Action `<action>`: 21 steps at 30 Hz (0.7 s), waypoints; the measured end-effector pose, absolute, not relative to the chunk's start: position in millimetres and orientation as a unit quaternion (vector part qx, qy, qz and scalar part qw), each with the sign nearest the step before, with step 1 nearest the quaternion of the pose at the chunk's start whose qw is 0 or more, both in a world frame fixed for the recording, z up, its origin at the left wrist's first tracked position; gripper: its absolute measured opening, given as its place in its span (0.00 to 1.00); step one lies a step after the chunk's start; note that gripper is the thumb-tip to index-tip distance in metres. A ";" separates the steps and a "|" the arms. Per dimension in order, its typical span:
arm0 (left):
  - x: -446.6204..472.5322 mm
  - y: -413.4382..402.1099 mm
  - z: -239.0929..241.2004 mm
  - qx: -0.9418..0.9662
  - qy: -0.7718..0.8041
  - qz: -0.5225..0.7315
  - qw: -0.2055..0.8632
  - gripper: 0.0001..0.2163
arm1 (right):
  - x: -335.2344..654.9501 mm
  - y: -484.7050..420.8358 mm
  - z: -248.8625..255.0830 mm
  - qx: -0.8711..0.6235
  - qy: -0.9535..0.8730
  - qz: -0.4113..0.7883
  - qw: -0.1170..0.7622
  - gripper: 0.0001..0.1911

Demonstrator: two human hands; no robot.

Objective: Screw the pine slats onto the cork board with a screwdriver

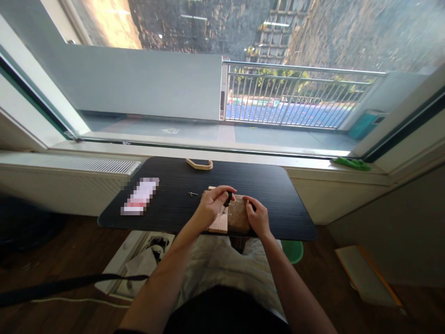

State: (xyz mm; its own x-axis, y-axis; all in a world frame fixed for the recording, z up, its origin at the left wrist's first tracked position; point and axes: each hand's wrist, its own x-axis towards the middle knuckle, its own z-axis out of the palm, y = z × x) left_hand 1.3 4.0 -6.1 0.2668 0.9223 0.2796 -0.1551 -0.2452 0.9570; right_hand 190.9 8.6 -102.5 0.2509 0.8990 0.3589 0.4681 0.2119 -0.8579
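My left hand is closed around the black handle of a screwdriver. Its short metal shaft points down at a pale wooden piece near the table's front edge. Directly right of that wood, and seemingly against it, is a brown, rough-faced block. My right hand grips the block's right side, thumb and fingers curled at its edge. A small dark part shows by the right fingers; I cannot make out what it is. Left of my left hand, a few screws lie loose.
On the black table a bent wooden handle-like piece lies at the back, and a blurred-out flat item at the left. A window sill with a green cloth runs behind. Below are a green bin and a white box.
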 end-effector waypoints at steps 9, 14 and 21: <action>1.8 -1.7 -8.9 0.649 0.339 0.518 0.442 0.13 | 194.3 9.5 -105.9 -0.593 -0.578 0.207 0.521 0.18; 0.2 -1.0 -5.9 0.717 0.362 0.510 0.307 0.10 | 193.6 9.5 -105.8 -0.591 -0.577 0.207 0.525 0.18; -1.5 -0.5 -5.7 0.726 0.389 0.512 0.244 0.14 | 193.9 9.0 -106.3 -0.590 -0.579 0.206 0.525 0.18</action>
